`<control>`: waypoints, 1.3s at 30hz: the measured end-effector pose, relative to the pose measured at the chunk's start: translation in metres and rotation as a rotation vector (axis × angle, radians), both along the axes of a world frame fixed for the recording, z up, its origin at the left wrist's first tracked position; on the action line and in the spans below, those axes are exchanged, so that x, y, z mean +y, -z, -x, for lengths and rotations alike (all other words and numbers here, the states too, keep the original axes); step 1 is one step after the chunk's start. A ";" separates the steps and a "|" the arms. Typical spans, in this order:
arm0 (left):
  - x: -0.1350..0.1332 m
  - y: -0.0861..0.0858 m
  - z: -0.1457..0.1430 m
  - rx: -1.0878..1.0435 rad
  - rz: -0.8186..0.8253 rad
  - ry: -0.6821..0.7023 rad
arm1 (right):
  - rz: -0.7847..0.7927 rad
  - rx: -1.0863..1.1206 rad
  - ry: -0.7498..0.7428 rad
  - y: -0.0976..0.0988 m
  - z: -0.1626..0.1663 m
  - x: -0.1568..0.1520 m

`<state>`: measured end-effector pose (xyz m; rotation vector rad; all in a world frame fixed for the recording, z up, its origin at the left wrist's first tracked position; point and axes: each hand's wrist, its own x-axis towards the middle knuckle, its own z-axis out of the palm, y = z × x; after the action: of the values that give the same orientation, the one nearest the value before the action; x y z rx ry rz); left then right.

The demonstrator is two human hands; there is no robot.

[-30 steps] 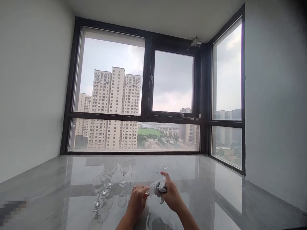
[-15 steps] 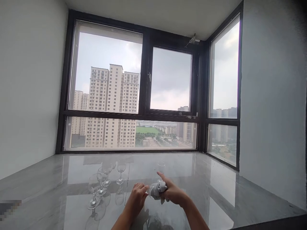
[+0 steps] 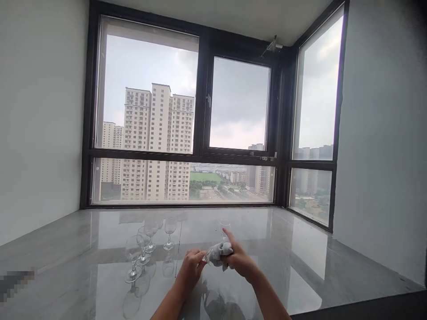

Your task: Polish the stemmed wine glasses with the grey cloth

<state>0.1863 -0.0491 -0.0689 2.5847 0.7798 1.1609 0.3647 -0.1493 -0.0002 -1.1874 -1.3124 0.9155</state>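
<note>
Low over the sill's front, my left hand (image 3: 191,266) has its fingers closed on one end of a clear wine glass (image 3: 207,258). My right hand (image 3: 240,260) clasps a grey cloth (image 3: 219,255) wrapped around the rest of that glass, the index finger pointing up and away. The cloth and fingers hide most of the held glass. Just behind my right hand, another stemmed glass (image 3: 224,223) stands upright, its lower part covered. Several more stemmed glasses stand to the left, among them a front one (image 3: 133,253) and a separate one (image 3: 170,229).
A glossy grey stone sill (image 3: 280,266) reflects the windows and glasses. Dark window frames (image 3: 200,155) border its back, with pale walls on both sides. A pixelated dark patch (image 3: 15,284) lies at the left edge.
The camera view has tilted slightly, raising the sill and glasses a little in the picture. My hands keep their hold on the glass and cloth, with only slight movement.
</note>
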 end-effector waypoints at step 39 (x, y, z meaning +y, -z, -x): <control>0.003 -0.001 -0.105 -0.019 0.383 -0.051 | 0.178 -0.722 0.977 0.062 -0.098 -0.050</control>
<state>0.2914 -0.0463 -0.0680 2.2474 0.9629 0.9382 0.4625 -0.1997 -0.0625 -2.1289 -0.9509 -0.1451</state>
